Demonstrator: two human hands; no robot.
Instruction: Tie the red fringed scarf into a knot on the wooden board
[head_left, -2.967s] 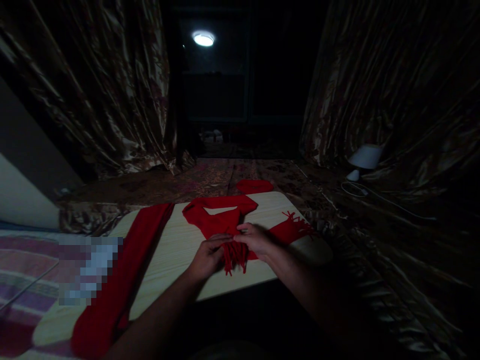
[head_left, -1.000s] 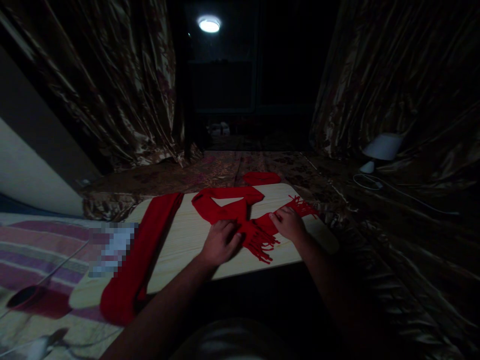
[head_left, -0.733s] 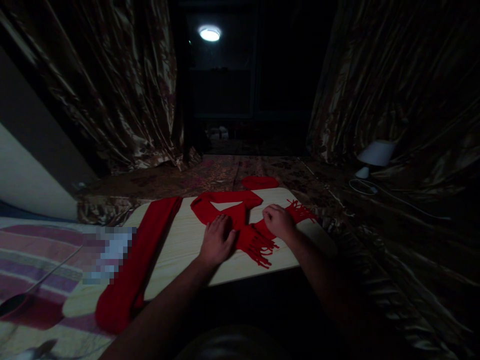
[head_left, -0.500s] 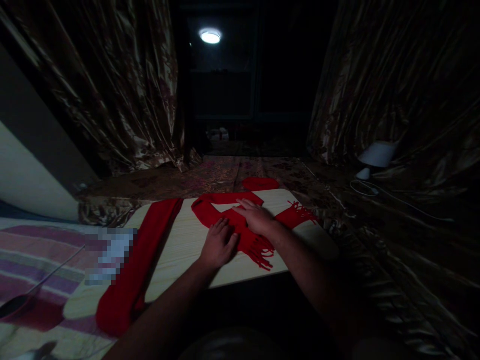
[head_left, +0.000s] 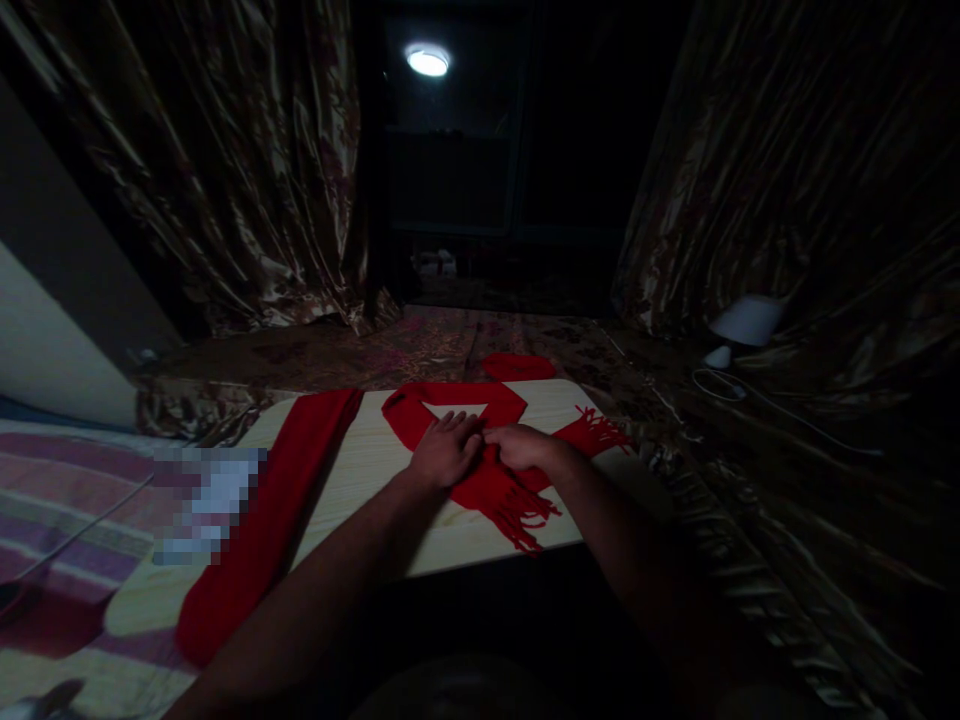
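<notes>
Left hand [head_left: 444,450], fingers slightly spread and flat, and right hand [head_left: 519,447], fingers curled narrow, touch a fringed red scarf [head_left: 480,487] looped and crossed beneath them on a pale wooden board [head_left: 360,490], its fringes nearer the wearer than the fingers

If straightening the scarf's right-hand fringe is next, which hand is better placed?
Right, I'd say. The right hand is closer to the fringe; the left hand would have to reach past the right wrist.
</notes>
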